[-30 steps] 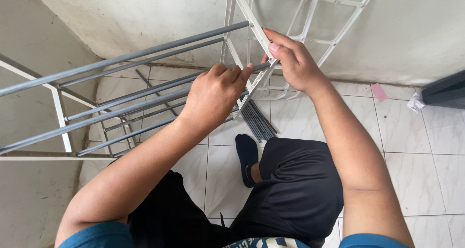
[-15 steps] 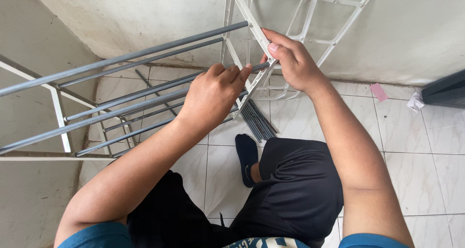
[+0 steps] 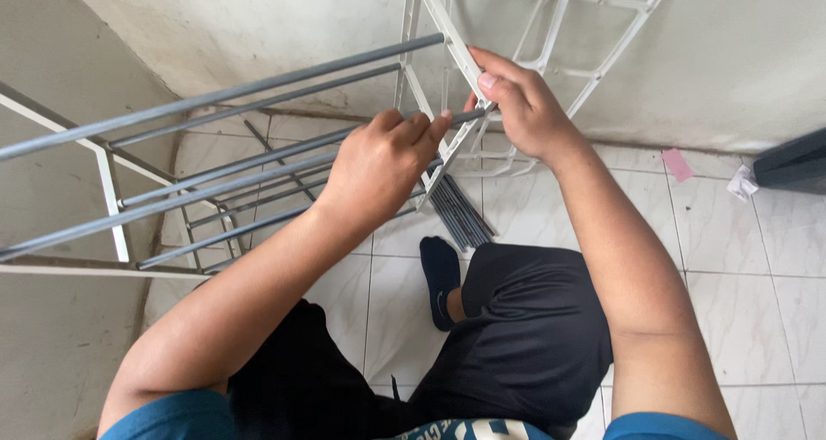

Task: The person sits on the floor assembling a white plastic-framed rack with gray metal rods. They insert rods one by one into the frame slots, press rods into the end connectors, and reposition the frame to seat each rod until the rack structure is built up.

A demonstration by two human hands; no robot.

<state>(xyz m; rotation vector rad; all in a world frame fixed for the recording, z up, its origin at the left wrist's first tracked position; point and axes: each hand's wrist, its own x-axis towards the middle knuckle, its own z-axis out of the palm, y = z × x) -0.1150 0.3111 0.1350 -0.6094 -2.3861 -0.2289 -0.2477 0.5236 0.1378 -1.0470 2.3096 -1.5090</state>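
Note:
A shelf rack of several long grey metal rods (image 3: 258, 83) runs from a white plastic side frame (image 3: 443, 23) on the right to another white frame (image 3: 112, 199) at the left. My left hand (image 3: 379, 160) is closed around the end of one grey rod where it meets the right frame. My right hand (image 3: 520, 104) grips that frame's slanted white bar, thumb pressed on it. A second white side frame (image 3: 594, 53) leans on the wall behind.
A bundle of loose grey rods (image 3: 460, 212) lies on the white tiled floor by my dark-socked foot (image 3: 440, 276). A pink scrap (image 3: 677, 163), crumpled paper (image 3: 742, 182) and a dark object (image 3: 792, 160) sit at the right by the wall.

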